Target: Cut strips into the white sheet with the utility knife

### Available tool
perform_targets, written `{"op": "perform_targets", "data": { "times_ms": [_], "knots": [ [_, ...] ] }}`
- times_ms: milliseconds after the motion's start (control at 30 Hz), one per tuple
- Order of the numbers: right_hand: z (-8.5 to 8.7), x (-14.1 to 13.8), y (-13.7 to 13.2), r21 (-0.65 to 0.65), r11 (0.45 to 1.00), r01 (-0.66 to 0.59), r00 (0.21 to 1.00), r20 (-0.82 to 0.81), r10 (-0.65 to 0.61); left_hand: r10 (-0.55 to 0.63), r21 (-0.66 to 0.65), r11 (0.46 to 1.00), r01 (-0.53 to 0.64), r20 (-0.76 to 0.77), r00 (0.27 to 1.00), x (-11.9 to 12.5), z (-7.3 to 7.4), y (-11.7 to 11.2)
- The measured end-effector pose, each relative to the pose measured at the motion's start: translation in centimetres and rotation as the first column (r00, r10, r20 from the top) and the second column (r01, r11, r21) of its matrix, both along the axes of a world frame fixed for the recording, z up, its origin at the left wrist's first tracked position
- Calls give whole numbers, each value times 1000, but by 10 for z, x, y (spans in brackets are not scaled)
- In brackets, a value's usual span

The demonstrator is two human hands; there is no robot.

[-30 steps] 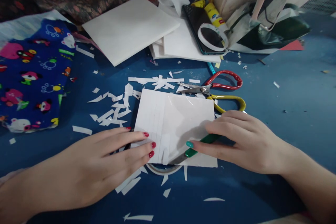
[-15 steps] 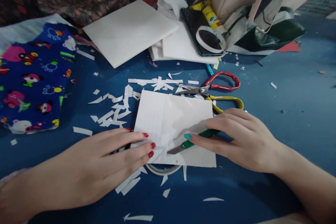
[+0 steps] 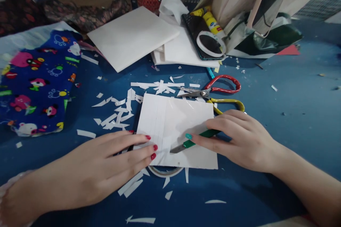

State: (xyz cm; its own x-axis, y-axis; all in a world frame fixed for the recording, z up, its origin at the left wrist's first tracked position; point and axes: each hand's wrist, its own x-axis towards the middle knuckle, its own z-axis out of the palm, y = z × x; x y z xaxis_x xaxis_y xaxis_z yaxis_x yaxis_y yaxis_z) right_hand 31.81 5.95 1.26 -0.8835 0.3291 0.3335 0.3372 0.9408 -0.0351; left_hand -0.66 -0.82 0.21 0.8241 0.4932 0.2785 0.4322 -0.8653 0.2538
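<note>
A white card (image 3: 190, 118) with faint creases near its left side lies in the middle of the table. My left hand (image 3: 87, 172) rests flat on the card's left edge, fingers stretched out. In my right hand (image 3: 245, 140) is a craft knife (image 3: 189, 143) with a green handle, pinched between thumb and fingers. Its blade points left, and the tip is at the card's lower left part. Under the card's near edge a tape roll (image 3: 165, 173) sticks out partly. Scissors (image 3: 204, 93) with red and yellow handles lie just beyond the card.
White paper scraps (image 3: 117, 115) are strewn left of, behind and in front of the card. A blue patterned cloth (image 3: 39, 85) lies at the left. White boards (image 3: 133, 37), a phone (image 3: 193, 30) with a white ring (image 3: 200, 44), and a yellow glue stick (image 3: 212, 23) are at the back.
The view has shifted slightly. My right hand and the knife have moved a little left and up, the blade tip still at the card. My left hand stays in place.
</note>
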Motion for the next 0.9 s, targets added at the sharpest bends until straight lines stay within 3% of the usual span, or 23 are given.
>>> {"op": "perform_targets", "data": {
  "times_ms": [400, 633, 900],
  "knots": [
    [-2, 1, 3, 28, 999, 37, 999, -6, -37, 6, 41, 999, -6, 9, 1000, 2, 2, 1],
    [0, 4, 4, -61, 997, -49, 999, 16, 50, 1, 36, 999, -1, 1, 1000, 2, 2, 3],
    [2, 4, 4, -74, 995, -66, 997, 28, 68, 35, 17, 999, -36, 25, 999, 2, -1, -2]
  ]
}}
